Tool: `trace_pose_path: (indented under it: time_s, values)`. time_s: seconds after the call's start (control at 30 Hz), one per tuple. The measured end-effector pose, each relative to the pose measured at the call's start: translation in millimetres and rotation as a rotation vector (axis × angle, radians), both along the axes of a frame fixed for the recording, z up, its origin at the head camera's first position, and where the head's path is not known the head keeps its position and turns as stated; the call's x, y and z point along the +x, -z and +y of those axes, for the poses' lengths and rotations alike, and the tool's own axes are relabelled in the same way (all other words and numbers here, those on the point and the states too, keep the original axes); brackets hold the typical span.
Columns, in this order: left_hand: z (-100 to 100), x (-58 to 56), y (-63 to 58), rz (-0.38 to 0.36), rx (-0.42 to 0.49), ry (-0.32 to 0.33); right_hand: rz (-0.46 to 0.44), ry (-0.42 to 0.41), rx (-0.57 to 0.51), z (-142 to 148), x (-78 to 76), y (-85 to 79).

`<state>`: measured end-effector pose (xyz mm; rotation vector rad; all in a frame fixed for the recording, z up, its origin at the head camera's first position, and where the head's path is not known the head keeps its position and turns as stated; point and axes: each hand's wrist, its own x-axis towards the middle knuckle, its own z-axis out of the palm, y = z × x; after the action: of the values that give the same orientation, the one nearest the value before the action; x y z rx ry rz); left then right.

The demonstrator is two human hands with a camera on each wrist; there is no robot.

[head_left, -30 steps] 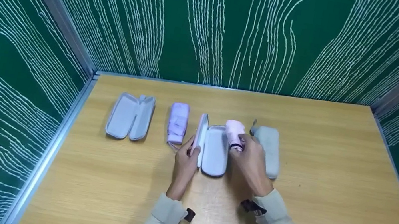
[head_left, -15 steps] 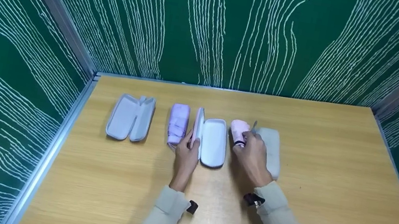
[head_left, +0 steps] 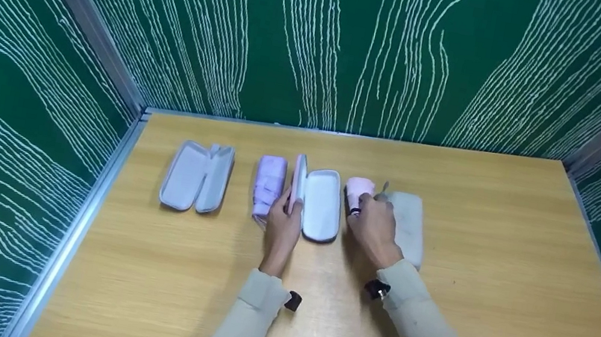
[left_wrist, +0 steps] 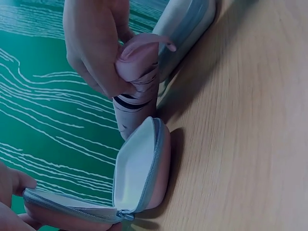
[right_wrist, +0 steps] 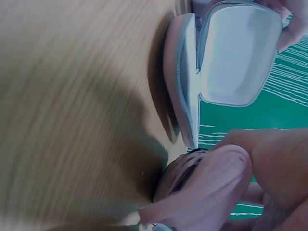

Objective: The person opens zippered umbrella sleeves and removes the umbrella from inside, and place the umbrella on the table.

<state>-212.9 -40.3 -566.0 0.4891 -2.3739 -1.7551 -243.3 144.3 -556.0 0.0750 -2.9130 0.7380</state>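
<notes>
My left hand (head_left: 283, 228) pinches the raised lid (head_left: 299, 177) of a pink zip case with a pale lining. The case's other half (head_left: 322, 206) lies on the table, hollow side up, with nothing in it. To its right, my right hand (head_left: 377, 229) grips a small pink folded umbrella (head_left: 359, 188) by its handle end. A dark band circles the umbrella, and a pink wrist strap (left_wrist: 166, 42) loops off the handle in the left wrist view. The umbrella's far end points away from me, just beside the case.
A lilac folded umbrella (head_left: 269, 181) lies just left of the raised lid. Farther left sits another open case (head_left: 184, 176), pale inside. A closed grey-green case (head_left: 408, 226) lies beside my right hand. Green walls with white lines enclose the wooden table (head_left: 470, 319).
The pink case has slid away from me and slightly left with my left hand. The pink umbrella, which overlapped the case's right edge a second ago, now shows a gap from it.
</notes>
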Motion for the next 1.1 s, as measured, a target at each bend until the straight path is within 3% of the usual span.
trace_pose_path:
  time_s: [0.1, 0.3, 0.57, 1.1]
  values:
    - [0, -4.0, -0.1, -0.004, 0.005, 0.006, -0.002, 0.008, 0.022, -2, -2.5, 0.5]
    - [2, -14.9, 2.7, 0.057, 0.020, 0.003, -0.040, 0.013, 0.084, -4, -9.7, 3.8]
    - [1, -28.9, 5.7, 0.034, 0.056, -0.020, -0.073, -0.004, 0.111, -2, -22.1, 8.5]
    - [5, -42.7, 8.6, 0.036, 0.260, 0.007, -0.052, -0.050, 0.219, -5, -36.3, 10.6]
